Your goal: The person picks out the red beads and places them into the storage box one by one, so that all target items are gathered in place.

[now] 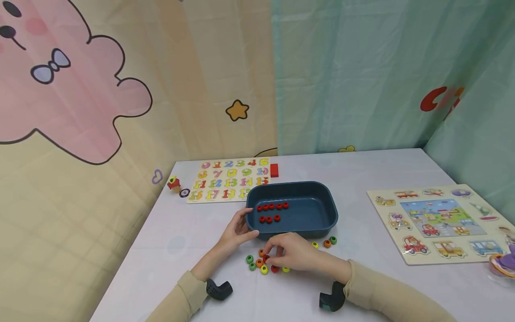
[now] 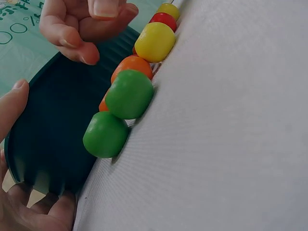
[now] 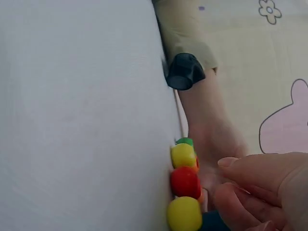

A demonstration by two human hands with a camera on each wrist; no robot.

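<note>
A dark blue tray (image 1: pixel 310 233) stands mid-table, with several red beads (image 1: pixel 271 206) in two rows inside its left part. My left hand (image 1: pixel 237 230) grips the tray's left end, thumb at the near corner and fingers round the side. Loose wooden beads in green (image 2: pixel 129 94), orange (image 1: pixel 259 263), yellow (image 2: pixel 155 42) and red (image 3: pixel 185 182) lie before the tray. Just over these beads hovers my right hand (image 1: pixel 293 252), thumb and forefinger bent and apart, close to a red bead (image 1: pixel 266 258). No bead shows between those fingers in either wrist view.
Behind the tray lies a number puzzle board (image 1: pixel 229 179) with a red block (image 1: pixel 274 170) beside it. A vehicle puzzle board (image 1: pixel 442 223) is at the right. A small toy figure (image 1: pixel 174 184) stands at the left edge. Black devices (image 1: pixel 219 290) sit at both wrists.
</note>
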